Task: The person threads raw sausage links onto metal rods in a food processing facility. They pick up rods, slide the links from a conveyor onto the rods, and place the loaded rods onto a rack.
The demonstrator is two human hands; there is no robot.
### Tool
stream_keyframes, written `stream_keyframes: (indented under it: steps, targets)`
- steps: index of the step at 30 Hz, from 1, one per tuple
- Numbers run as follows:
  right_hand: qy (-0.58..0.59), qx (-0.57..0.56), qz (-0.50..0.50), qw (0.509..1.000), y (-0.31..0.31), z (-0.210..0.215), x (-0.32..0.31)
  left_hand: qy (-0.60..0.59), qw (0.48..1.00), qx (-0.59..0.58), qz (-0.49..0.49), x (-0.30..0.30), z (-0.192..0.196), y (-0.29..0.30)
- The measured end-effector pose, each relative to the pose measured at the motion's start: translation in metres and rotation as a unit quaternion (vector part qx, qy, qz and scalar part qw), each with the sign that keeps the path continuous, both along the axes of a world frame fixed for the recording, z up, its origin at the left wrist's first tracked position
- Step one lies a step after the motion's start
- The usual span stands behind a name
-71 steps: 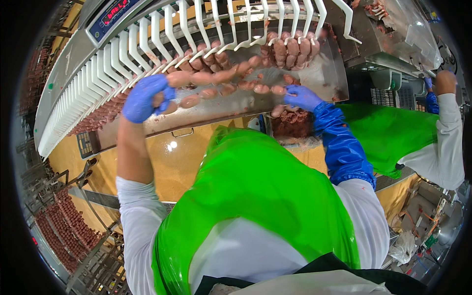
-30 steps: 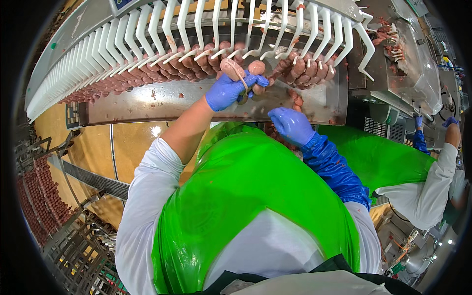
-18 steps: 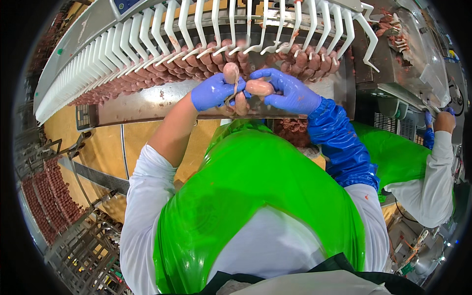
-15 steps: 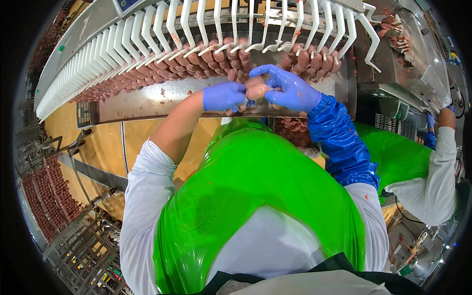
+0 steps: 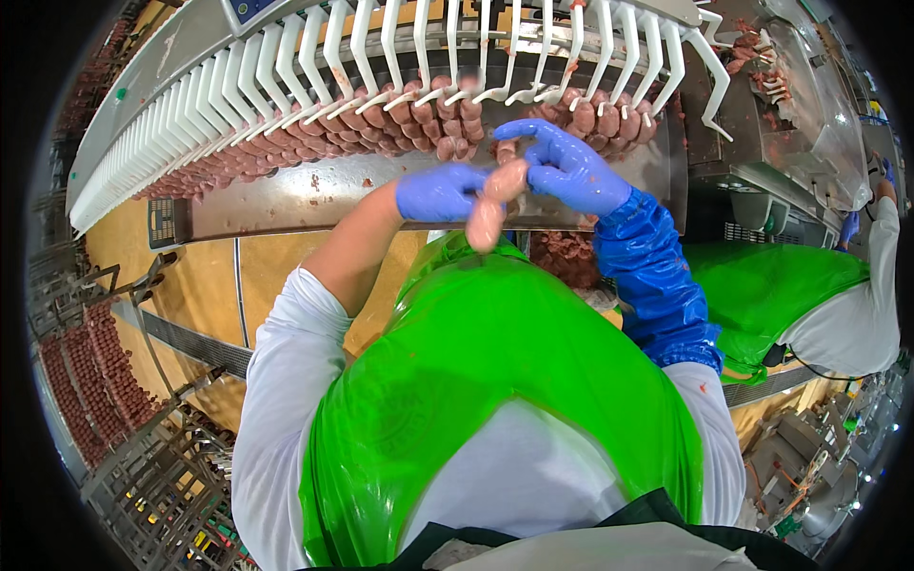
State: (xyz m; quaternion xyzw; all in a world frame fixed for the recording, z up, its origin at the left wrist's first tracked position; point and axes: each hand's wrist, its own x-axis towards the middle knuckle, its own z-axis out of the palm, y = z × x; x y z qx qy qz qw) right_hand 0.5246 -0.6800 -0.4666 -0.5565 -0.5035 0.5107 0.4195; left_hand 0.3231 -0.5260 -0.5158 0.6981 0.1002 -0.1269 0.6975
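Between my gloved hands, a short string of pale pink sausage links [image 5: 498, 193] hangs in front of my apron, slightly blurred. My right hand [image 5: 574, 169] curls its thumb and lower fingers on the upper part of the string, its index finger stretched out to the left. Against the left side of the links, my left hand [image 5: 436, 192] is closed, its fingertips partly hidden by them. Just beyond, more linked sausages [image 5: 419, 124] hang in loops from a row of white hooks [image 5: 333, 57].
Below the hooks runs a metal tray [image 5: 314, 195] with meat scraps. Ground meat [image 5: 564, 257] shows beneath its edge. A co-worker in a green apron [image 5: 771, 295] stands at right, near a metal table [image 5: 790, 124]. Racks of hanging sausages [image 5: 100, 381] stand at far left.
The links in my hands have swung down and now dangle lower toward my apron. Both hands have shifted slightly, and the hooks a little to the left. The co-worker has shifted right.
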Motion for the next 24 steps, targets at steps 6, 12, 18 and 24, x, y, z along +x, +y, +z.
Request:
stream_keyframes:
  steps: [6, 12, 18, 24]
  targets:
    - [-0.018, 0.022, -0.009, 1.000, 0.001, 0.001, -0.013, 0.134, 0.982, 0.064, 0.118, 0.017, -0.006, -0.009]
    - [0.010, 0.018, 0.005, 1.000, -0.004, 0.001, -0.007, 0.014, 0.996, -0.088, -0.033, -0.005, 0.004, 0.004]
    - [-0.064, 0.028, -0.002, 0.998, 0.005, 0.012, -0.017, 0.197, 0.974, -0.030, 0.107, 0.011, 0.022, -0.004]
    - [0.053, -0.014, -0.026, 0.998, 0.003, 0.001, 0.002, 0.035, 0.967, -0.247, -0.056, 0.001, 0.033, 0.003]
